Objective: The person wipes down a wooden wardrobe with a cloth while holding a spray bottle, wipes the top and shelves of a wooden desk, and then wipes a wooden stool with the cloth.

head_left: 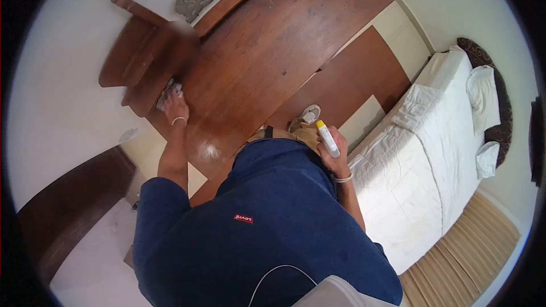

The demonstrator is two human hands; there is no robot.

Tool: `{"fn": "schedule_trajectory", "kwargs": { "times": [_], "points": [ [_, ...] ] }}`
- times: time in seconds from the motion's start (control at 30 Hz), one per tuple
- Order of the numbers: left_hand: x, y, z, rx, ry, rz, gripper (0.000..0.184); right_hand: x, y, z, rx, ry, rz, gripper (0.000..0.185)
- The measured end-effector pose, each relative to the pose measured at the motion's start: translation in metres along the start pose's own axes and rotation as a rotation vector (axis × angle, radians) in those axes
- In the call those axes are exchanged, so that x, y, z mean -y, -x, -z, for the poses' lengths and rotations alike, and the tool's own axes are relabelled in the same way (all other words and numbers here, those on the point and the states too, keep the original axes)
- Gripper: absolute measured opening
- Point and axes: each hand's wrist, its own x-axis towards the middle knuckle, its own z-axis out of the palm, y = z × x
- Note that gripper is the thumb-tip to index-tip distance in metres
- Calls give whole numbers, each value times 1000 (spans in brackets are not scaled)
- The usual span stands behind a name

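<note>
My left hand point(175, 109) presses a crumpled grey-and-white cloth point(169, 92) against the dark wooden furniture at the left end of the long wooden surface point(250, 57). In my right hand point(335, 150) is a white bottle point(329, 140) with a yellow top, held in front of my right hip with the fingers wrapped round it. The brown wood under the left hand has a shiny patch near its lower edge.
A bed point(421, 165) with white sheets and pillows stands on the right. Carved dark wooden parts point(142, 51) rise beyond my left hand. My shoe point(310, 113) shows on the floor, and beige curtains point(460, 244) hang at the lower right.
</note>
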Motion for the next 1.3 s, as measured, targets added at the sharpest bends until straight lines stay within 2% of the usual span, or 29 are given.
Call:
{"fn": "schedule_trajectory", "kwargs": {
  "times": [0.03,0.1,0.17,0.2,0.23,0.27,0.3,0.33,0.37,0.4,0.43,0.53,0.57,0.63,0.67,0.7,0.73,0.77,0.83,0.93,1.0,1.03,1.07,1.1,1.13,1.17,1.23,1.27,1.3],
  "points": [
    [20,-10,-13,-53,-24,21,56,-13,-1,8,2,124,73,33],
    [38,-24,-44,-158,-60,63,61,-29,-3,28,-70,129,90,35],
    [-45,-12,-16,-49,-15,99,65,-41,-5,57,-114,141,128,35],
    [-94,-4,-7,6,10,122,67,-50,-3,71,-76,120,14,37],
    [-116,-3,-62,-171,23,-44,68,-59,1,84,-32,98,-102,40],
    [-177,21,-62,-160,104,-119,70,-67,3,96,14,77,-220,42],
    [-247,51,-16,-26,170,-238,71,-72,2,107,32,48,-248,42],
    [-284,76,-40,-36,241,-350,72,-79,1,116,30,76,-207,42],
    [-322,98,-31,143,195,-522,76,-88,2,122,28,101,-166,41],
    [-351,122,-46,113,150,-653,72,-95,3,129,25,126,-125,40],
    [-370,137,-53,80,105,-783,68,-98,2,136,41,126,-136,40],
    [-376,136,-52,230,75,-781,63,-111,-6,157,106,100,-195,39],
    [-360,133,-37,139,45,-812,57,-115,-8,163,135,71,-237,39],
    [-325,103,-17,221,114,-431,51,-121,-13,173,181,41,-253,38],
    [-283,90,-33,-153,141,-362,49,-123,-19,175,191,38,-224,37],
    [-225,62,-57,-289,179,-272,53,-124,-22,178,199,36,-200,36],
    [-189,40,-56,-282,116,-137,57,-124,-26,182,226,47,-226,36],
    [-179,16,-33,-104,36,210,59,-122,-30,186,255,61,-254,35],
    [-178,-19,-5,-61,93,459,62,-123,-39,194,289,84,-253,33],
    [-195,-63,-37,-166,55,277,61,-124,-53,197,297,116,-222,34],
    [-252,-66,-68,-417,-42,95,60,-116,-70,205,331,168,-265,41],
    [-295,-59,-56,-295,-29,-17,60,-136,-63,210,325,101,-369,42],
    [-340,-49,-38,-180,-13,-130,59,-137,-71,213,331,157,-329,40],
    [-375,-39,-42,-172,124,-299,54,-136,-80,215,335,214,-289,39],
    [-412,-28,-39,-119,141,-415,52,-106,-98,208,371,221,-378,39],
    [-438,-22,-36,-61,154,-536,50,-104,-109,206,371,210,-334,38],
    [-456,-26,-51,-135,225,-772,49,-103,-129,205,373,192,-251,38],
    [-462,-25,-36,-171,264,-880,48,-104,-135,210,382,222,-234,37],
    [-455,-46,-17,35,27,-753,50,-109,-141,214,389,249,-216,36]
  ]
}}
